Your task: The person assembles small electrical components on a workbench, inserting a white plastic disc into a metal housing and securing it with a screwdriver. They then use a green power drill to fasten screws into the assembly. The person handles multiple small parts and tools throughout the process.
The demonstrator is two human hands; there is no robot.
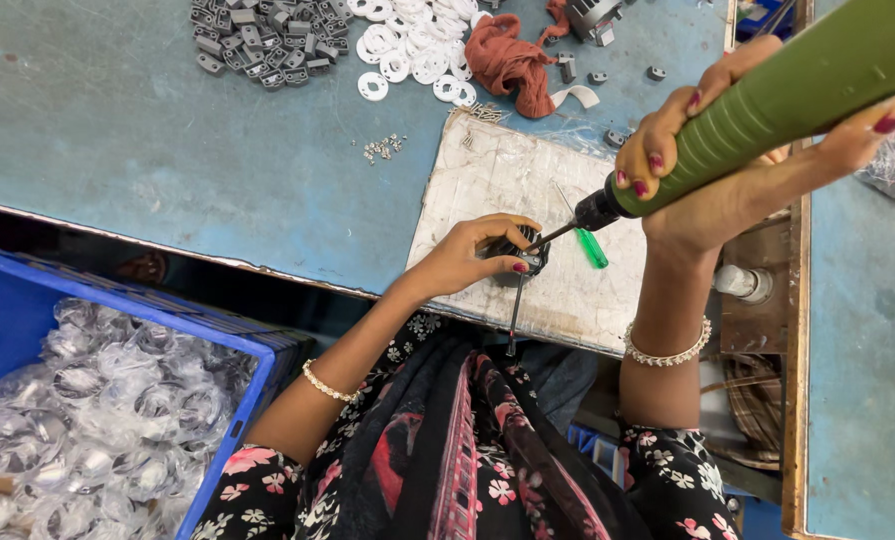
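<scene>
Blue bench (167, 150): left hand (467, 255) gripping perhaps a dark fitting (527, 250), right hand (707, 150) clasping green power screwdriver (767, 95).

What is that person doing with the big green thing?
A person sits at a blue table. Their right hand grips a green power screwdriver, its tip pressed down onto a small dark part. Their left hand holds that part on a worn white board. A small green-handled screwdriver lies on the board. Further back are piles of grey pieces and white rings, plus a reddish cloth. A blue crate of clear wrapped items sits beside them.
</scene>
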